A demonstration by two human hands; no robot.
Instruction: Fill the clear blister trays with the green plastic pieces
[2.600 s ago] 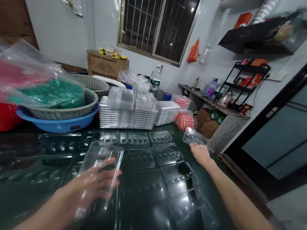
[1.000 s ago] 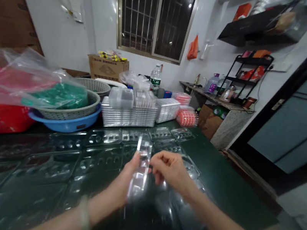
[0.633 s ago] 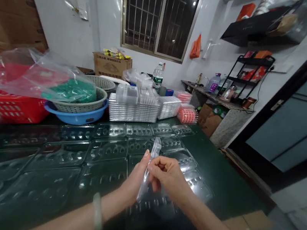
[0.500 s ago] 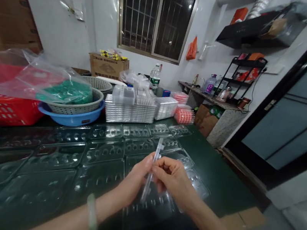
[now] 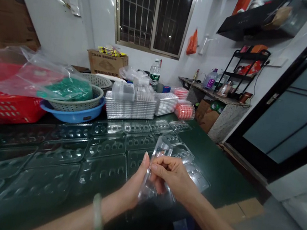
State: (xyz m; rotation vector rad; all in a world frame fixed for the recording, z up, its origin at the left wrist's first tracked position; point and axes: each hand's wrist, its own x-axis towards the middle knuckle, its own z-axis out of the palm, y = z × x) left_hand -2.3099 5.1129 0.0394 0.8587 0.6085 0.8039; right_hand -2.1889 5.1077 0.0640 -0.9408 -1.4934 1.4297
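Between my hands is a clear plastic blister tray (image 5: pixel 162 147), tilted up above the table. My left hand (image 5: pixel 135 184) supports its left edge, thumb pointing up along it and the other fingers hidden behind. My right hand (image 5: pixel 174 176) pinches the tray near its middle with thumb and forefinger. Rows of similar clear trays (image 5: pixel 102 169) lie flat on the dark green table (image 5: pixel 214 152) around and beneath my hands. A pale green bangle sits on my left wrist.
Stacked clear trays (image 5: pixel 130 107) stand at the back, beside packs with orange-red contents (image 5: pixel 184 111). To the left are a blue basin (image 5: pixel 79 115) with a grey colander in it and a red basket (image 5: pixel 11 110). A cardboard piece (image 5: pixel 249 207) lies by the right table edge.
The tray has turned from nearly edge-on so that more of its face shows. My left thumb has lifted away from my right fingers. The view has shifted slightly.
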